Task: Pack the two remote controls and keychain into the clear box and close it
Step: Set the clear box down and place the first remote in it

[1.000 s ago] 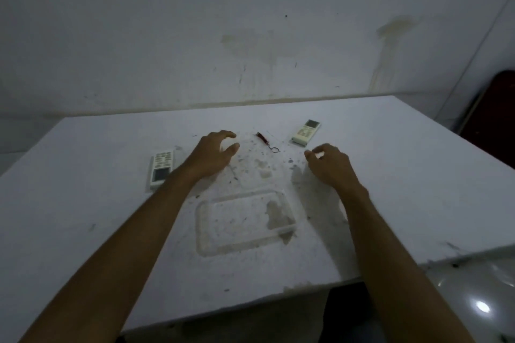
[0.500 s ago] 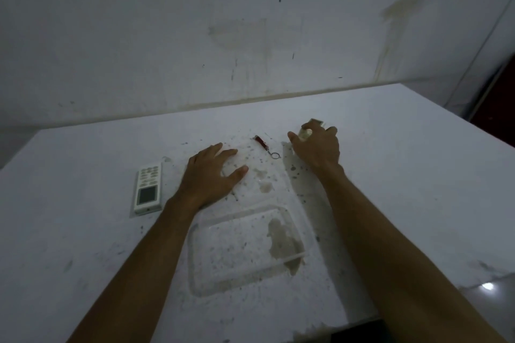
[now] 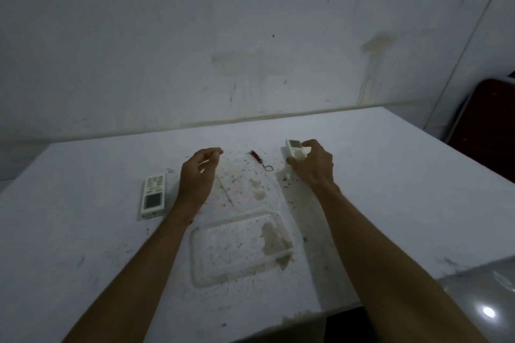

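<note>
My right hand (image 3: 313, 168) grips a white remote control (image 3: 296, 150) at the far right and holds it tilted just above the table. A second white remote (image 3: 153, 195) lies flat at the left, beside my left wrist. The red keychain (image 3: 257, 158) with its metal ring lies between my hands. My left hand (image 3: 198, 175) is curled, fingertips pinched at the far left edge of a clear box (image 3: 248, 181) that is hard to make out against the table. A clear, rimmed lid-like tray (image 3: 223, 277) lies flat in front of it.
The white table (image 3: 83, 259) is speckled with dark bits and stains around the box. Its front edge runs close below the tray, with a shiny floor (image 3: 487, 312) beyond at the right. A dark red object (image 3: 490, 120) stands at the far right by the wall.
My right hand has closed on the far remote and tipped it up off the table. My left hand went from lying flat to curled upright at the clear box's edge.
</note>
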A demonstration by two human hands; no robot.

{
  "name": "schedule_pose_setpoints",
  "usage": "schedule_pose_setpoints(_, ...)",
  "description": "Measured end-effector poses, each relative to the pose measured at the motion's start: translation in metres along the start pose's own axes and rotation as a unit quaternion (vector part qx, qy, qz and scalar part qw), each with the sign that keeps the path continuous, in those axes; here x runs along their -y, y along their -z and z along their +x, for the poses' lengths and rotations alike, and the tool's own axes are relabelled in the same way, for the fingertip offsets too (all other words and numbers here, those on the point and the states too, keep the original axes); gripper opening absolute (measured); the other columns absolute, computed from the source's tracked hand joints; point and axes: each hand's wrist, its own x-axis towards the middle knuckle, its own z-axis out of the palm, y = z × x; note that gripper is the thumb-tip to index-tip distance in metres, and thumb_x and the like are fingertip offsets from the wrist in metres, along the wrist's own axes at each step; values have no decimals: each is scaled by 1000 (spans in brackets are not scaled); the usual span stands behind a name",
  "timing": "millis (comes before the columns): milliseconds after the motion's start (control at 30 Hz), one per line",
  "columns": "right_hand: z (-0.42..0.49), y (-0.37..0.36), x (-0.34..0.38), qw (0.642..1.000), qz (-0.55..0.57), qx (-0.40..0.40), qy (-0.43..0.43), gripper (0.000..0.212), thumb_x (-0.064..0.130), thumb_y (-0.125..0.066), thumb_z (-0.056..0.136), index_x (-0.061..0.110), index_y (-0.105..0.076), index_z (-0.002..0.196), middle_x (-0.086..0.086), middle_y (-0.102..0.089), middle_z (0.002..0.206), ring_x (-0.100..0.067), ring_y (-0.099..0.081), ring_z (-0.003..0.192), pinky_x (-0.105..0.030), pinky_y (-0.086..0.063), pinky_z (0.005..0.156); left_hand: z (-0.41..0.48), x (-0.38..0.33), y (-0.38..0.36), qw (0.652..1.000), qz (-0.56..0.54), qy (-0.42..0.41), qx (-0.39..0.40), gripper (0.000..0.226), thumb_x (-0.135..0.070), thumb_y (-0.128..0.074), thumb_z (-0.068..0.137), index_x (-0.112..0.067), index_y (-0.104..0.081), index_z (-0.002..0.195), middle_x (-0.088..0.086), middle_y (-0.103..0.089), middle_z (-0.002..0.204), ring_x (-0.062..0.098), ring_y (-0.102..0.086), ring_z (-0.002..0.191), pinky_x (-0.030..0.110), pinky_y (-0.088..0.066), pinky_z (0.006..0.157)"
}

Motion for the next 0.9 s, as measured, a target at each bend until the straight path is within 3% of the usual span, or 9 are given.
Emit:
schedule_pose_setpoints(100,-17,8,5,997,75,5,5,69,31,-84,75,16,-55,136,-14,-71,120,-20,-67,84,-16,-53,52,-5,-20,5,997,-61,11,-43,19,-13,-61,103,-26,-74,102,-6,-76,108,14,-70,105,41,-57,98)
schedule_pose_setpoints(167,-37,12,12,993,119,4,27,66,31,-83,75,17,-56,134,-11,-72,121,-13,-68,81,-10,-50,46,-10,-33,11,995,-96,34,-16,15,-13,-60,103,-19,-73,107,2,-76,109,24,-72,104,38,-60,90)
schedule_pose_setpoints(300,-85,17,31,980,178,28,88,58,34,-84,75,23,-62,127,3,-70,119,6,-64,89,-11,-56,59,-29,-64,20,983,-124,106,91,25,-28,-59,104,-15,-64,126,5,-75,119,20,-77,95,30,-62,74)
schedule_pose_setpoints(400,-124,26,36,966,214,65,132,56,30,-86,77,27,-59,127,9,-68,119,2,-66,101,-9,-55,67,-63,-86,20,979,-135,122,91,53,-50,-60,97,-17,-56,139,0,-72,126,17,-76,101,36,-63,82)
schedule_pose_setpoints(500,-162,33,31,950,255,96,153,58,27,-87,78,28,-56,127,9,-68,121,-5,-69,108,-22,-60,81,-102,-102,20,976,-158,127,80,72,-61,-58,89,-18,-51,147,1,-69,132,19,-73,110,44,-61,91)
schedule_pose_setpoints(633,-203,37,26,939,248,104,213,57,28,-86,79,25,-55,127,16,-65,123,0,-65,110,-15,-56,83,-144,-109,12,979,-155,115,71,46,-43,-61,100,-23,-59,141,-2,-72,128,17,-73,109,40,-64,85)
schedule_pose_setpoints(733,-211,44,22,933,230,141,238,57,39,-83,80,31,-54,128,28,-62,121,1,-63,111,-13,-54,83,-152,-107,7,982,-133,116,59,39,-34,-60,103,-21,-60,139,-1,-72,125,17,-74,107,39,-64,82)
schedule_pose_setpoints(833,-199,51,13,938,221,160,215,48,49,-71,88,31,-55,130,16,-67,119,-3,-67,108,-23,-58,85,-132,-103,16,983,-97,127,94,26,-26,-55,106,-19,-67,129,2,-77,113,13,-77,93,30,-63,76)
schedule_pose_setpoints(900,-187,51,2,953,210,117,186,37,41,-66,95,27,-58,128,11,-68,114,-2,-66,103,-26,-59,84,-110,-98,25,983,15,106,151,25,-27,-55,107,-19,-71,123,0,-78,107,8,-76,87,26,-60,74)
